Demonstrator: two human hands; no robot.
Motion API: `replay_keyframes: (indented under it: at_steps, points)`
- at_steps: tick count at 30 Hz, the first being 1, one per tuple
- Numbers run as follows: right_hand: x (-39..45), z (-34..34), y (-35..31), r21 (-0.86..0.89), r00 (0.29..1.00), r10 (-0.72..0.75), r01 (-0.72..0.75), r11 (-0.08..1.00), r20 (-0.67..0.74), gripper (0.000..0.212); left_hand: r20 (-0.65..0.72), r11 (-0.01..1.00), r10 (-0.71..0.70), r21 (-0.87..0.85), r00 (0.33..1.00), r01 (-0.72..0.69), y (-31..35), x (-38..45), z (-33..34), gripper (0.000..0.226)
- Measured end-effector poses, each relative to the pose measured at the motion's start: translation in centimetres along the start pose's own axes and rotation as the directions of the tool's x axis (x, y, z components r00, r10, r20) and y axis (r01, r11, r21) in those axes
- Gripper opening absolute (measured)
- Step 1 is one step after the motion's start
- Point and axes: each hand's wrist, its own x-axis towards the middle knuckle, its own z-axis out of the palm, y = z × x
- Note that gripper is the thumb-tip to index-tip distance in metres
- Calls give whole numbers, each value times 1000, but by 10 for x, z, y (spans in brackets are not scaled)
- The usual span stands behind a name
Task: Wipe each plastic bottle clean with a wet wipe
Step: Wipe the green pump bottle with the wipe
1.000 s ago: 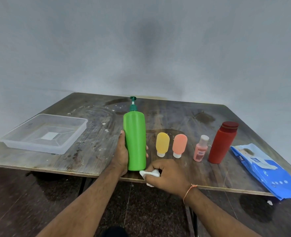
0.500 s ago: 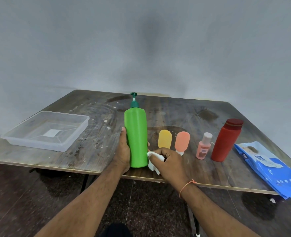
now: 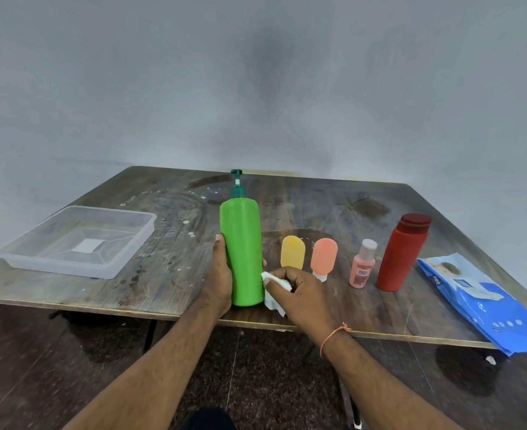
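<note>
The left hand [image 3: 220,279] grips the upright green bottle [image 3: 244,256]; the right hand [image 3: 302,294] pinches a wipe [image 3: 271,290] against its side.

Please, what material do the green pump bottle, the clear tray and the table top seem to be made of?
Green pump bottle: opaque plastic, smooth with a matte sheen, evenly coloured. Clear tray: thin see-through plastic, slightly cloudy; the table shows through its walls. Table top: probably wood or a wood-grain board, dull, stained and speckled, with a pale layered edge at the front.
</note>
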Motion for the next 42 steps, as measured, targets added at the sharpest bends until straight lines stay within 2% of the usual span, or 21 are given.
replay_keyframes:
  at_steps: [3, 10, 15, 19, 22, 26, 29, 32, 36, 39, 42]
  points:
    - [-1, 3, 0, 60, 999, 12, -10, 998, -32, 7, -4, 997, 31, 77, 1000, -31, -3, -2, 3, 90]
    - [-1, 6, 1, 66, 997, 8, -3, 998, -79, 15, -41, 991, 81, 111, 996, -76, -8, -4, 1, 84]
    - [-1, 6, 0, 95, 1000, 22, -21, 995, -10, 22, 3, 939, 253, 239, 967, -247, -10, -5, -1, 90]
    - [-2, 4, -6, 134, 999, 36, -36, 990, 2, 23, 97, 816, 413, 403, 906, -415, -5, -8, 2, 58]
    - [-3, 0, -12, 131, 998, 61, -60, 990, -7, 24, 124, 791, 438, 416, 890, -448, -6, -9, -1, 54]
    - [-3, -3, -13, 121, 996, 87, -87, 989, 4, 26, 96, 795, 433, 428, 896, -430, -7, -10, -1, 60]
    - [-2, -4, -10, 120, 995, 96, -95, 988, -7, 26, 77, 826, 375, 424, 924, -371, -7, -8, -2, 70]
    - [-3, -6, -11, 139, 997, 81, -80, 987, -1, 27, 105, 861, 288, 406, 952, -306, -4, -10, -1, 63]
    - [-7, -11, -13, 195, 997, 48, -59, 979, 60, 40, 147, 903, 203, 355, 968, -243, -4, -9, -3, 63]
    - [-6, -11, -10, 145, 997, 27, -39, 989, 78, 47, 175, 925, 148, 324, 973, -199, -3, -9, -4, 67]
    - [-3, -6, -7, 64, 999, 45, -46, 997, 21, 38, 196, 935, 120, 308, 973, -177, -2, -8, -3, 62]
